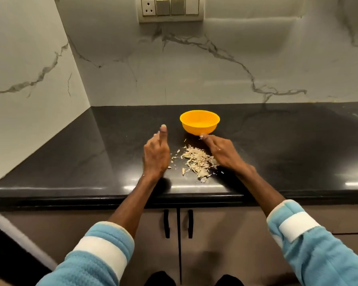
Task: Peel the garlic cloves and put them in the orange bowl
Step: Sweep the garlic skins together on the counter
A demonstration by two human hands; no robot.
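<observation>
Fingertips [206, 139] of the right hand [221, 153] pinched a pale piece [201, 136] below the orange bowl [199, 121].
Peels [196, 162] lay heaped mid-frame; left hand [156, 153] grip unclear; peeling seemed nearly finished.

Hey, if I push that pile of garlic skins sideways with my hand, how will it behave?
The garlic skins look like thin, dry flakes, so they are probably very light and would scatter rather than slide together. The glossy black counter likely offers little friction, so loose bits may skid far.

Upright orange bowl [194, 130] — garlic skins [197, 163] heaped just before it.
</observation>
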